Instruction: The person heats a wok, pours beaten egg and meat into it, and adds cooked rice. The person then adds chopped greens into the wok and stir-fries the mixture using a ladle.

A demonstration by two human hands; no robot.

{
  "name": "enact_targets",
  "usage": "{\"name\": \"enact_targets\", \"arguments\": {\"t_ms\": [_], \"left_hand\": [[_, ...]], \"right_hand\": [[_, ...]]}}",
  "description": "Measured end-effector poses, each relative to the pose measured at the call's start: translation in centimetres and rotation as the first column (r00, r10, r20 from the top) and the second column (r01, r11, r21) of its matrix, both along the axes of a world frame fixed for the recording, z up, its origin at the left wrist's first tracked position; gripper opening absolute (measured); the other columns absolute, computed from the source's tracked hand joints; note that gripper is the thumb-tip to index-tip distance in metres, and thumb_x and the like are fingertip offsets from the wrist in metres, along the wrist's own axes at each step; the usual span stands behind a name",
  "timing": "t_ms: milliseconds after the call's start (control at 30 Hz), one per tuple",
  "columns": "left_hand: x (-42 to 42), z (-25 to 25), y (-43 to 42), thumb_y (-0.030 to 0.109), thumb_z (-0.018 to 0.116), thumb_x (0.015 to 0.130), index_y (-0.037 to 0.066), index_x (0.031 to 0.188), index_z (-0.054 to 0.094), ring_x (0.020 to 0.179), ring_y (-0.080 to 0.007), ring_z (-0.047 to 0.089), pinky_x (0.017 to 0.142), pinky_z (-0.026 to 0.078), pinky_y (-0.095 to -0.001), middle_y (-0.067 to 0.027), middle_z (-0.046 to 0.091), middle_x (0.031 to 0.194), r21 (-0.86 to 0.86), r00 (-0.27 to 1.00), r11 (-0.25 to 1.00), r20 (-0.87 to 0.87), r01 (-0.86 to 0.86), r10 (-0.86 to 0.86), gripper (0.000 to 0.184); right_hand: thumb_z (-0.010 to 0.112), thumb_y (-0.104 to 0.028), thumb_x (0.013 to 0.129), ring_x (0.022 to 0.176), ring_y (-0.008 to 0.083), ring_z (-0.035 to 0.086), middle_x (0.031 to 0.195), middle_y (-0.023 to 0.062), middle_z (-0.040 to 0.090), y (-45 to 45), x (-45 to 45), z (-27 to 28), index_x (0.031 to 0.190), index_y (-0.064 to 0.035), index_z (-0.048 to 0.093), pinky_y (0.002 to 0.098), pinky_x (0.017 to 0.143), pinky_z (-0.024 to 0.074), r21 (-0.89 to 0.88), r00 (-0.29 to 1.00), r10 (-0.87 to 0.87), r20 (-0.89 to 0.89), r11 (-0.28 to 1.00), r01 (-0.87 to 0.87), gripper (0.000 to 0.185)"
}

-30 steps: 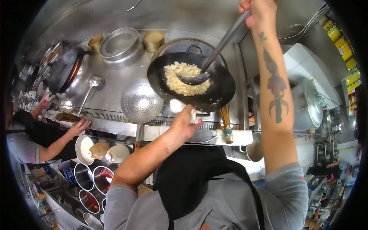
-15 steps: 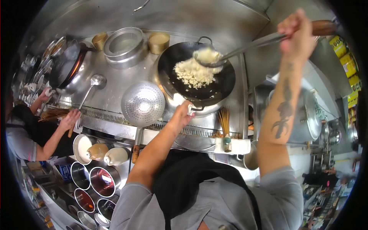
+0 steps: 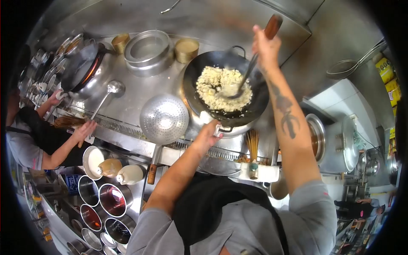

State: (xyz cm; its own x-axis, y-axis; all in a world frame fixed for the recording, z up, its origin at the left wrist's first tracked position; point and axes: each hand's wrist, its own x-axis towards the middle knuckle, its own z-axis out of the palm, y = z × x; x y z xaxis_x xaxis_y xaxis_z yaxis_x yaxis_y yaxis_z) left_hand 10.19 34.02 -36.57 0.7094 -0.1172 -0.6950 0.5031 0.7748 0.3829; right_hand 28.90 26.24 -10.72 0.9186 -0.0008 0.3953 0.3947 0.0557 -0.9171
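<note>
A black wok [image 3: 260, 100] sits on the burner, holding a spread heap of pale yellow fried rice [image 3: 212, 85], perhaps with egg. My left hand [image 3: 208, 134] is closed on the wok's near loop handle, with a white cloth [image 3: 218, 130] between. Above the far right side of the wok, my right hand [image 3: 267, 47] grips a ladle [image 3: 250, 73] whose wooden end sticks up past the fist. The ladle's bowl is down in the rice, blurred by motion.
Left of the wok, a perforated strainer [image 3: 164, 119] lies across the stove's edge. A bamboo brush [image 3: 253, 148] stands near right. Squeeze bottles [image 3: 129, 174] and sauce pots [image 3: 115, 199] are lower left. A co-worker's hand [image 3: 85, 129] holds another ladle [image 3: 104, 98] at far left.
My right hand has swung left and turned the ladle steeper, bringing its bowl from above the wok down into the rice. The rice is spread wider. My left hand keeps its hold.
</note>
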Motion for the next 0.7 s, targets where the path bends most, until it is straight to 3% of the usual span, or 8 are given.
{"name": "enact_targets", "arguments": {"t_ms": [33, 133, 233, 333, 467, 567, 667, 700], "left_hand": [[-0.2, 0.1, -0.2, 0.016, 0.057, 0.081, 0.009, 0.093, 0.054, 0.073, -0.0188, 0.053, 0.048, 0.044, -0.0298, -0.0064, 0.056, 0.084, 0.001, 1.000, 1.000, -0.007, -0.005, 0.005, 0.014], [0.2, 0.8, -0.2, 0.017, 0.058, 0.081, 0.010, 0.092, 0.054, 0.073, -0.0188, 0.052, 0.048, 0.044, -0.0298, -0.0062, 0.056, 0.083, 0.017, 1.000, 1.000, -0.007, -0.008, 0.008, 0.014], [-0.1, 0.1, -0.4, 0.017, 0.058, 0.081, 0.010, 0.092, 0.054, 0.073, -0.0187, 0.051, 0.048, 0.044, -0.0296, -0.0059, 0.055, 0.083, 0.017, 0.999, 1.000, -0.037, 0.010, -0.009, 0.014], [0.4, 0.4, 0.0, 0.016, 0.058, 0.081, 0.010, 0.092, 0.053, 0.073, -0.0184, 0.051, 0.048, 0.044, -0.0296, -0.0058, 0.055, 0.083, 0.006, 0.999, 1.000, -0.041, 0.022, -0.022, 0.014], [1.1, -2.2, 0.2, 0.015, 0.058, 0.081, 0.009, 0.091, 0.052, 0.074, -0.0179, 0.050, 0.049, 0.045, -0.0303, -0.0058, 0.054, 0.084, -0.037, 0.996, 0.995, 0.008, 0.090, -0.090, 0.013], [-4.7, 3.9, -2.5, 0.015, 0.055, 0.084, 0.009, 0.091, 0.050, 0.071, -0.0175, 0.052, 0.054, 0.046, -0.0288, -0.0065, 0.054, 0.083, -0.035, 0.992, 0.991, 0.012, -0.128, 0.129, 0.011], [-11.4, 9.6, -2.8, 0.023, 0.047, 0.092, 0.014, 0.099, 0.051, 0.079, -0.0174, 0.052, 0.058, 0.045, -0.0301, -0.0035, 0.054, 0.092, -0.049, 0.994, 0.995, 0.079, 0.082, -0.078, 0.012], [-11.5, 9.9, -2.7, 0.021, 0.047, 0.092, 0.014, 0.100, 0.051, 0.077, -0.0151, 0.052, 0.057, 0.044, -0.0277, -0.0025, 0.055, 0.091, -0.063, 0.997, 0.997, 0.072, 0.044, -0.040, 0.012]], "right_hand": [[0.073, -0.021, 0.079, 0.040, 0.0092, 0.046, 0.059, 0.0038, 0.053, -0.2, 0.3, 1.0, 0.080, -0.0046, 0.056, 0.0234, 0.037, 0.0356, -0.009, 0.996, -0.073, 0.051, 0.997, 0.074, 0.024], [0.065, -0.014, 0.085, 0.040, 0.0087, 0.041, 0.058, 0.0008, 0.047, -0.9, -1.1, 0.8, 0.076, -0.0068, 0.049, 0.0239, 0.038, 0.0336, 0.261, 0.971, 0.035, 0.235, 0.960, -0.098, 0.020], [0.062, -0.012, 0.085, 0.040, 0.0072, 0.037, 0.057, -0.0006, 0.043, 0.8, -0.4, -3.6, 0.076, -0.0090, 0.044, 0.0242, 0.037, 0.0297, 0.160, 0.953, 0.298, 0.044, 0.940, -0.301, 0.021], [0.064, -0.011, 0.083, 0.040, 0.0098, 0.041, 0.057, -0.0003, 0.046, -0.1, -2.1, 1.7, 0.074, -0.0069, 0.048, 0.0269, 0.039, 0.0347, 0.027, 0.941, 0.330, -0.067, 0.944, -0.329, 0.019], [0.068, -0.013, 0.080, 0.039, 0.0111, 0.041, 0.059, 0.0031, 0.048, -2.4, -4.9, -0.8, 0.073, -0.0069, 0.048, 0.0280, 0.039, 0.0352, 0.084, 0.982, 0.183, -0.042, 0.980, -0.179, 0.022], [0.068, -0.013, 0.079, 0.042, 0.0119, 0.046, 0.060, 0.0043, 0.049, -5.4, -1.8, 0.4, 0.073, -0.0058, 0.047, 0.0283, 0.043, 0.0386, 0.035, 0.985, 0.170, -0.039, 0.985, -0.169, 0.023], [0.069, -0.016, 0.078, 0.043, 0.0121, 0.046, 0.060, 0.0039, 0.050, -9.1, -2.5, 5.7, 0.075, -0.0016, 0.050, 0.0276, 0.045, 0.0403, 0.125, 0.997, -0.072, 0.036, 0.990, 0.067, 0.024], [0.066, -0.015, 0.080, 0.042, 0.0106, 0.042, 0.059, 0.0022, 0.047, -9.0, -4.9, 7.3, 0.075, -0.0023, 0.052, 0.0268, 0.044, 0.0387, 0.239, 0.995, -0.050, 0.091, 0.971, 0.027, 0.020]]}}
